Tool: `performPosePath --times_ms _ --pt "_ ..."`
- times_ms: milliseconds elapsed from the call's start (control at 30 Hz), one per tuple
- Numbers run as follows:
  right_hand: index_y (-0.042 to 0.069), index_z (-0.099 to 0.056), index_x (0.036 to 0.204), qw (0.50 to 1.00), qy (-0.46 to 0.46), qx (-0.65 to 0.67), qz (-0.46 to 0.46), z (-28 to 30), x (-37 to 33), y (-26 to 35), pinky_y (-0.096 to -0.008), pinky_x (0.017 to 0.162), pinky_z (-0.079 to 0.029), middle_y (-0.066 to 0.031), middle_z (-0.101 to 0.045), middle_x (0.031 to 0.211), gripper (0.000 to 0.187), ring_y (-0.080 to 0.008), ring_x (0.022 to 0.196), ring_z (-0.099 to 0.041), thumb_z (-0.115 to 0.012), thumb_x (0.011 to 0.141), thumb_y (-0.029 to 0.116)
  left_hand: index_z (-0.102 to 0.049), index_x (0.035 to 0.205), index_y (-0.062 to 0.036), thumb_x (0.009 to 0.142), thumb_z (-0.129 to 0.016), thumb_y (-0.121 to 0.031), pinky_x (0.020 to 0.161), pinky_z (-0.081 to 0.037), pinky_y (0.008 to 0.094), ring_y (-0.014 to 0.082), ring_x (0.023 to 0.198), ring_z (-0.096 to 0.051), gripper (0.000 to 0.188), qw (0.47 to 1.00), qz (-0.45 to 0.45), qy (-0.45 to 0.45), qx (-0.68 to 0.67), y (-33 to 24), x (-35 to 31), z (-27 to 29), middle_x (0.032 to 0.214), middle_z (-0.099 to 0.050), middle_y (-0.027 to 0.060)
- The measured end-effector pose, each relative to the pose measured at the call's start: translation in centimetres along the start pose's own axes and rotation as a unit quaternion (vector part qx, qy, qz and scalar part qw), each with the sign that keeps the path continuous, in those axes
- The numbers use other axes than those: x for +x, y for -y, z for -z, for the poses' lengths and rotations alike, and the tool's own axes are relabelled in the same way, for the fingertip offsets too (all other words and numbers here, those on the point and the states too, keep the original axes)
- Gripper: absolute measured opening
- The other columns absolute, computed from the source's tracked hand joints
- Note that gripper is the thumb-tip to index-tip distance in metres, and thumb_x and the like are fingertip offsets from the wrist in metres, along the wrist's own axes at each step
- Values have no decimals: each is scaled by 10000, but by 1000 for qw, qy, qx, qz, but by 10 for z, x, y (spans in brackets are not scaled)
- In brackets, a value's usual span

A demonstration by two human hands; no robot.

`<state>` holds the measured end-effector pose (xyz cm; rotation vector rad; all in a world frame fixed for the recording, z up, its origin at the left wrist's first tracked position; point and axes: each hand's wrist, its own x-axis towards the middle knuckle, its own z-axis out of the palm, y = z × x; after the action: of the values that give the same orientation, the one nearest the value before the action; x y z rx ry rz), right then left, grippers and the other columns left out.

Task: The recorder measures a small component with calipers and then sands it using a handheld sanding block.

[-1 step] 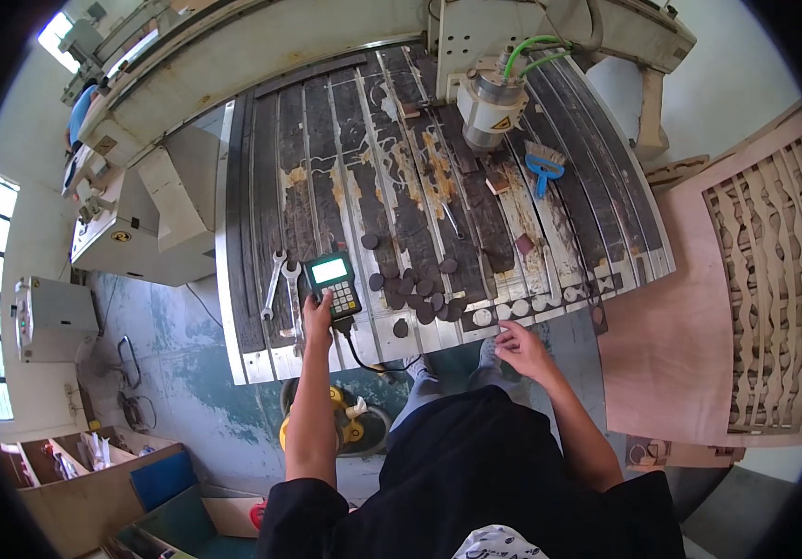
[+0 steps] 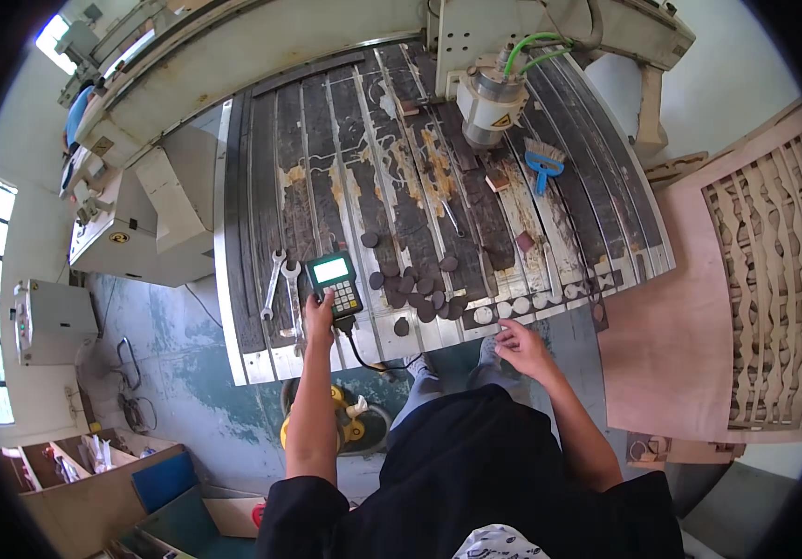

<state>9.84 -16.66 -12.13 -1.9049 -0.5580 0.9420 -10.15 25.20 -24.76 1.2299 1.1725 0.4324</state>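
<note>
My left hand (image 2: 320,319) grips the lower left of a dark handheld controller (image 2: 335,283) with a lit screen and pale keys, its thumb on the keypad side. A black cable runs from the controller's lower end. My right hand (image 2: 524,348) hangs at the table's front edge with fingers loosely bent and apart, and nothing shows in them. Just beyond it lies a dark strip with round cut-outs (image 2: 543,300). Several dark round discs (image 2: 417,288) lie loose between my hands. Left of the controller are two open-ended wrenches (image 2: 274,284).
Over the slotted machine bed (image 2: 322,200) hangs a spindle (image 2: 491,107) with green hoses. A blue brush (image 2: 543,168), a metal rod-like tool (image 2: 453,219) and small wood blocks (image 2: 497,183) lie on the bed. Patterned panels (image 2: 769,279) stand at right; a wheeled yellow object (image 2: 349,427) is below.
</note>
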Motion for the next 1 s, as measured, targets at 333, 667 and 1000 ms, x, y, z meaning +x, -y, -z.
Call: performPosePath --times_ms 333,667,1000 --pt "-30 -608 1192 987 -83 -139 -2 -25 40 -24 -329 721 -561 -138 -714 850 423 -215 778 -712 -711 804 103 -583 1179 48 911 -683 -244 800 -513 354 231 902 -658 409 999 16 17 -47 36 37 -12 1061 -670 143" --pt "-9 -646 1116 983 -51 -178 10 -73 104 -7 -398 702 -546 -157 -706 829 379 -309 774 -694 -720 771 130 -633 948 74 790 -741 -272 843 -483 499 466 937 -608 395 908 -107 -104 391 -8 -12 -7 960 -638 291" --pt "-33 -627 1136 987 -33 -155 20 -64 79 16 -353 681 -550 -164 -704 844 381 -267 769 -705 -717 799 120 -577 1039 33 772 -754 -201 880 -478 483 409 982 -582 397 865 -197 113 448 6 -113 -105 1001 -602 244"
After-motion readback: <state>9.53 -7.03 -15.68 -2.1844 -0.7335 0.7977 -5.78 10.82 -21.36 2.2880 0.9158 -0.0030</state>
